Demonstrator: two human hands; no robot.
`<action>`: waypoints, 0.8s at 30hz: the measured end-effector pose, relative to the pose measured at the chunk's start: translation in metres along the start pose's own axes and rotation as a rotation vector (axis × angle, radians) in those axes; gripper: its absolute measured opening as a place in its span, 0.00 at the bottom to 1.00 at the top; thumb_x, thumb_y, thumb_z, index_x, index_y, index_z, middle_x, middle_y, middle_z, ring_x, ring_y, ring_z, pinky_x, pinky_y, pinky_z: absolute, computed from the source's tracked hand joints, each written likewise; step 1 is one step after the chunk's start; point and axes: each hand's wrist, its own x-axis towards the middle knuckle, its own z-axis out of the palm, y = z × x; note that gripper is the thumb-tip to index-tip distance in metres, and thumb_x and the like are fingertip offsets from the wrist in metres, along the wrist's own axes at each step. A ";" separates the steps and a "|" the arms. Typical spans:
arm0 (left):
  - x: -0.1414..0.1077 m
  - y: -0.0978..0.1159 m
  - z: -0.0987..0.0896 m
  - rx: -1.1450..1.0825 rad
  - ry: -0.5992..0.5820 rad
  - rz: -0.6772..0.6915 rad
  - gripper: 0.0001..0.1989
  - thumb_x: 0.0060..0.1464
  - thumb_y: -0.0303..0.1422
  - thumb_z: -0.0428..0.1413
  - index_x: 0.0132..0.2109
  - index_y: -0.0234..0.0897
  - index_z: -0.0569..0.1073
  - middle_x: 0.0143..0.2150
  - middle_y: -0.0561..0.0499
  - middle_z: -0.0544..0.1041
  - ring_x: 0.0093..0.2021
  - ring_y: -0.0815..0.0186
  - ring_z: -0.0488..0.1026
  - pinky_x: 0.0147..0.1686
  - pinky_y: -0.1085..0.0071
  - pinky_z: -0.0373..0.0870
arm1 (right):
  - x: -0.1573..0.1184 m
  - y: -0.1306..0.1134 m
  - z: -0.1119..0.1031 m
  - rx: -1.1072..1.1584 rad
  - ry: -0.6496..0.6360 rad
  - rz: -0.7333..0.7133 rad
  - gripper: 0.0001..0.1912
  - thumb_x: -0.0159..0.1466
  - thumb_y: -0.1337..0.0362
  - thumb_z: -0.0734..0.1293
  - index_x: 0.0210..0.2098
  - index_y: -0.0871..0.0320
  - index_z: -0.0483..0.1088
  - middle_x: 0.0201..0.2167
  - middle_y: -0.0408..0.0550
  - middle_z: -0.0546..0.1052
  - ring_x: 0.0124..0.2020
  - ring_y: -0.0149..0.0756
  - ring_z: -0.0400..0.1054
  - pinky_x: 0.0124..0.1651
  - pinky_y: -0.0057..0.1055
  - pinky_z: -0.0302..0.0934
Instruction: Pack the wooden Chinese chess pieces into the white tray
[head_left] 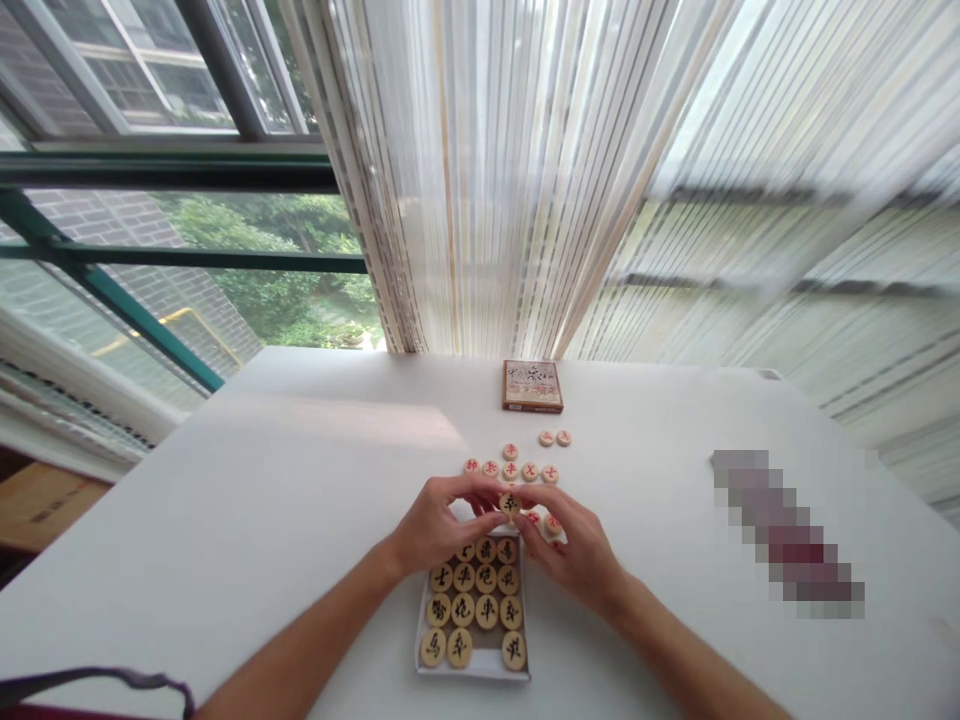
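Note:
Between the fingertips of both hands is a round xiangqi piece (510, 503) with a black character, held up above the far edge of a box. My left hand (457, 515) pinches its left side, and my right hand (566, 530) pinches its right side. Below them, the open white box (480, 664) holds rows of black-lettered xiangqi pieces (463, 610), with one gap in the nearest row. Beyond the hands lie several red-lettered xiangqi pieces (511, 470), some partly hidden by my fingers.
A decorated box lid (532, 386) lies near the table's far edge. Two red-lettered pieces (555, 438) sit just in front of it. A blurred-out object (787, 535) is on the right of the white table (300, 500). Curtains (487, 180) and a window stand behind.

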 end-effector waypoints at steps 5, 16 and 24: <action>-0.001 0.003 -0.001 -0.002 -0.030 -0.026 0.15 0.57 0.34 0.63 0.51 0.35 0.78 0.40 0.46 0.82 0.36 0.66 0.78 0.39 0.69 0.78 | 0.000 -0.002 -0.001 0.016 0.010 0.016 0.17 0.67 0.70 0.66 0.55 0.52 0.68 0.45 0.50 0.80 0.45 0.38 0.76 0.48 0.33 0.72; -0.002 0.003 -0.001 -0.048 -0.044 -0.036 0.15 0.57 0.32 0.63 0.51 0.37 0.76 0.40 0.49 0.81 0.36 0.69 0.77 0.42 0.72 0.76 | -0.002 -0.002 0.002 0.062 0.009 0.038 0.17 0.67 0.70 0.66 0.54 0.52 0.69 0.43 0.49 0.79 0.41 0.35 0.75 0.45 0.31 0.72; -0.002 0.005 -0.002 -0.009 -0.032 -0.044 0.10 0.56 0.33 0.63 0.44 0.34 0.77 0.37 0.49 0.79 0.36 0.68 0.75 0.40 0.72 0.74 | -0.005 -0.005 0.005 0.092 -0.024 0.053 0.16 0.67 0.71 0.68 0.53 0.51 0.70 0.40 0.47 0.79 0.39 0.34 0.74 0.42 0.30 0.71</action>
